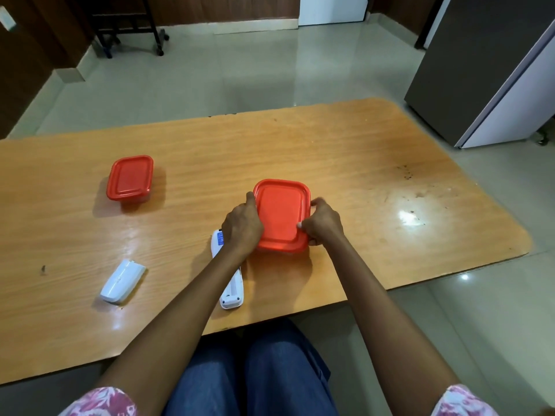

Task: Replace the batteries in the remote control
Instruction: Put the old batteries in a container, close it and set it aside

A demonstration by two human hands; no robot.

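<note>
A red-lidded container (280,214) sits on the wooden table (375,181) in front of me. My left hand (241,228) grips its left side and my right hand (322,222) grips its right side, thumb at the lid's edge. The white remote control (230,292) lies face down under my left forearm, partly hidden. Its white battery cover (122,281) lies apart on the table to the left. No batteries are visible.
A second red-lidded container (130,179) stands at the table's left rear. The near table edge runs just above my lap. A grey cabinet (486,70) stands on the floor at the right, a wheeled stand (129,28) at the far left.
</note>
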